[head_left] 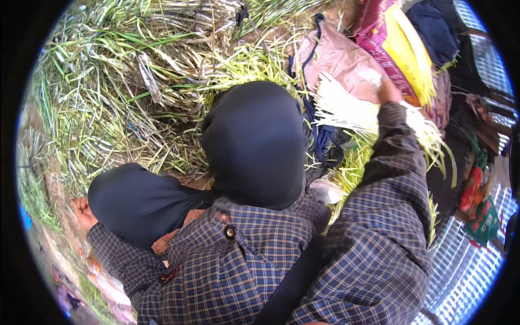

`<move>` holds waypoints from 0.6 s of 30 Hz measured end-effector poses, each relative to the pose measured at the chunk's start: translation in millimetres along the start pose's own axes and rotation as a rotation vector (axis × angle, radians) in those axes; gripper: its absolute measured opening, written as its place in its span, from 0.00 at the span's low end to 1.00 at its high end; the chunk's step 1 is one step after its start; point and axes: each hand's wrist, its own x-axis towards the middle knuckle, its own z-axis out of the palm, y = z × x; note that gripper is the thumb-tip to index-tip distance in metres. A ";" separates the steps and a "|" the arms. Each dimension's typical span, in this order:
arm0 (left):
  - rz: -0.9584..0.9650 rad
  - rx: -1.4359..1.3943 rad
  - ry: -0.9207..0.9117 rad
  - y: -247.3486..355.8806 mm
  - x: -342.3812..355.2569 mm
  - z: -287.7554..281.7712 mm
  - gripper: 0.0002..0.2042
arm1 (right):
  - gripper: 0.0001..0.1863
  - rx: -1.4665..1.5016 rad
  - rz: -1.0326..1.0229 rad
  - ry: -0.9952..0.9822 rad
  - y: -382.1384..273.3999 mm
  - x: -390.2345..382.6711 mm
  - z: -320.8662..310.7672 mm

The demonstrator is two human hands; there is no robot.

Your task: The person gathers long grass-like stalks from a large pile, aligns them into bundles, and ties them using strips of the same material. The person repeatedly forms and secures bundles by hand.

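At the upper right, beyond the person's black-clad right knee, lies a maroon-and-yellow printed sack, its surface creased and slanting; whether anything is inside cannot be told. A dull pink, wrinkled sheet-like piece spreads just beside it, with a dark blue bundle of cloth on the sack's other side. The right hand reaches over the lower part of the pink piece, its sleeve crossing above a bundle of pale stalks; a small whitish, blurred patch shows at the fingers, and it is unclear how far they are closed or what they grip. Beyond the left knee, at the far left, the left hand is near the ground with fingers bent; what it may hold cannot be made out. The bundle of slim, flat, creamy-white stalks lies beneath the right forearm, its cut-looking ends fanned to the left and the other ends drooping to the right. Looser yellow-green stalks lie below it, near a crumpled whitish plastic piece, while long green and straw-coloured leaves cover the ground at the upper left.
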 end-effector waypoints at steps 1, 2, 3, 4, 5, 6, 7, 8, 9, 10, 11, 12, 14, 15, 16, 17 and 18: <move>0.008 0.051 0.028 11.7 -6.8 3.8 0.05 | 0.12 -0.023 0.034 -0.201 -13.4 -17.0 37.1; 0.017 0.108 -0.029 19.9 -14.9 7.9 0.05 | 0.13 -0.017 0.125 -0.315 -27.3 -35.2 68.8; 0.026 0.146 -0.011 32.5 -22.5 15.7 0.06 | 0.15 0.099 0.270 -0.457 -44.4 -50.6 91.0; 0.034 0.148 0.031 39.1 -29.1 23.6 0.06 | 0.16 0.052 0.155 -0.586 -52.5 -65.3 104.7; 0.010 0.189 -0.015 45.3 -33.8 32.2 0.05 | 0.16 0.076 0.172 -0.586 -61.2 -68.1 112.4; 0.045 0.273 0.011 48.7 -36.6 41.1 0.05 | 0.16 0.075 0.187 -0.632 -67.8 -68.3 115.3; 0.043 0.324 0.001 50.2 -38.6 49.5 0.05 | 0.14 0.091 0.184 -0.539 -71.8 -67.9 113.0; 0.020 0.367 -0.061 49.8 -39.1 57.3 0.05 | 0.19 0.119 0.241 -0.635 -73.9 -59.5 107.7; 0.031 0.386 -0.039 47.1 -39.1 63.6 0.05 | 0.18 0.089 0.237 -0.705 -75.5 -54.8 102.5; 0.069 0.385 0.013 45.1 -37.4 70.4 0.06 | 0.18 0.070 0.202 -0.700 -75.7 -47.9 93.5; 0.048 0.387 -0.014 40.7 -36.8 75.2 0.06 | 0.19 0.051 0.177 -0.712 -78.3 -44.7 88.6; 0.061 0.345 0.054 37.0 -34.9 80.6 0.06 | 0.17 0.045 0.147 -0.739 -81.2 -42.5 82.4; -0.009 0.353 -0.078 30.0 -31.6 92.4 0.07 | 0.15 -0.003 0.105 -0.777 -86.4 -41.0 73.9; -0.033 0.349 -0.105 26.9 -30.0 98.9 0.07 | 0.21 0.017 0.140 -0.792 -89.3 -42.7 70.3; -0.054 0.356 -0.128 23.3 -29.1 105.8 0.08 | 0.25 0.021 0.155 -0.785 -91.7 -45.2 68.0; -0.075 0.363 -0.154 20.6 -28.1 112.4 0.08 | 0.28 0.042 0.161 -0.775 -93.7 -48.1 64.2; -0.088 0.343 -0.200 17.2 -27.9 119.5 0.09 | 0.32 0.047 0.162 -0.761 -95.2 -50.6 61.5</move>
